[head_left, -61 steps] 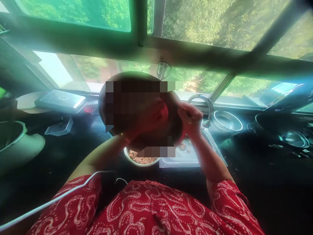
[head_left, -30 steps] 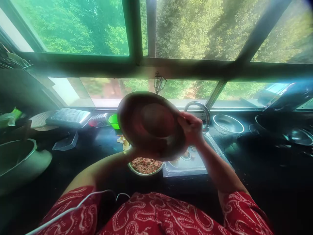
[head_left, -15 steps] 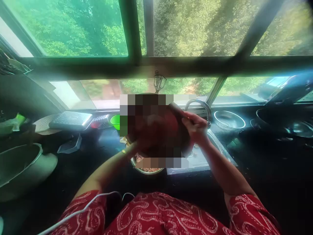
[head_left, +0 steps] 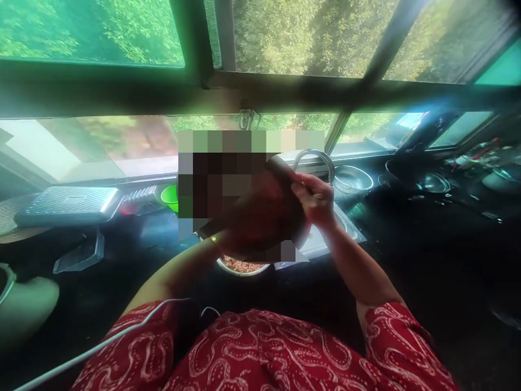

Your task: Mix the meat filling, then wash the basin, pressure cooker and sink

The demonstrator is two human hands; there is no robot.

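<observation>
A dark, rounded vessel (head_left: 291, 214), tilted with its inside towards me, is held up in front of my chest. Pixelation covers much of it, so its exact kind cannot be made out. My right hand (head_left: 315, 198) is closed around its right rim, thumb and fingers wrapped over the edge. From the left, my left hand (head_left: 234, 231) reaches into or against the vessel; its fingers are lost in shadow and pixelation. Below stands a metal bowl (head_left: 243, 271) of small reddish-brown pieces, partly hidden by the vessel.
A sink (head_left: 344, 228) with a curved tap (head_left: 313, 155) lies behind the vessel. To its right sits a metal strainer (head_left: 352, 179). Leftward are a green bowl (head_left: 169, 198), a grooved metal tray (head_left: 69, 206), a clear plastic container (head_left: 83, 252) and a large pot (head_left: 28, 309).
The view has turned rightward and down a little, so the surroundings shift left. My right hand keeps its hold on the vessel's rim; my left arm stays at the vessel.
</observation>
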